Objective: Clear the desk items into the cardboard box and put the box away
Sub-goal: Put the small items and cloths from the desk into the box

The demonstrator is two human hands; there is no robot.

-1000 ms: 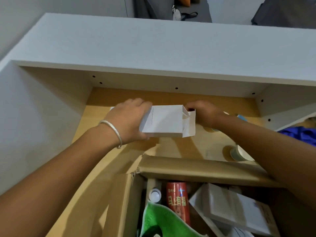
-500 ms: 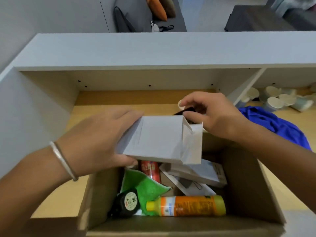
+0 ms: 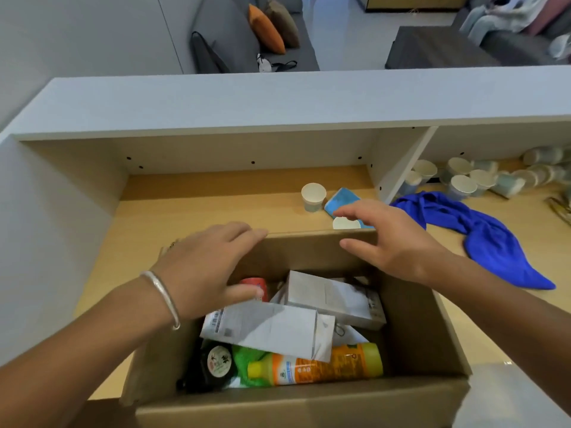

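- Head view: the white carton, gripped by both hands half a second ago, now lies inside the cardboard box, resting on the orange bottle and green cloth.
- Left hand: grip released, fingers straight, over the box's 10 o'clock corner.
- Right hand: grip released, fingers spread, at the box's 1 o'clock rim.
- On the bench at 12 o'clock: paper cup, blue packet, a second cup.
- Judgement: deposit complete; these items remain to clear.
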